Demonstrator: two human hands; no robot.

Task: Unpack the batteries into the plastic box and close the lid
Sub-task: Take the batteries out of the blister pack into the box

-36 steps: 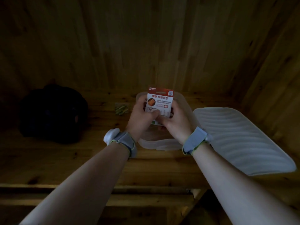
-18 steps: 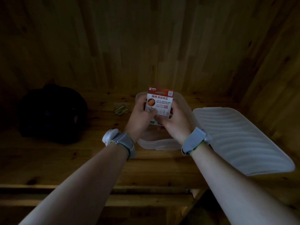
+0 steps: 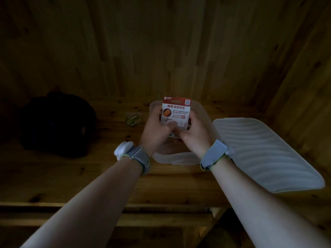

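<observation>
Both hands (image 3: 155, 130) on red-topped battery pack (image 3: 175, 111), large "5".

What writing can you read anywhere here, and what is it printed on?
"南孚 聚能环5": large red heading on the battery pack, held over the plastic box by the left hand and right hand; the characters are blurred, so this reading is unsure.
Pack's red top strip, QR code and small print: too blurred to read.
Elsewhere: none.
</observation>
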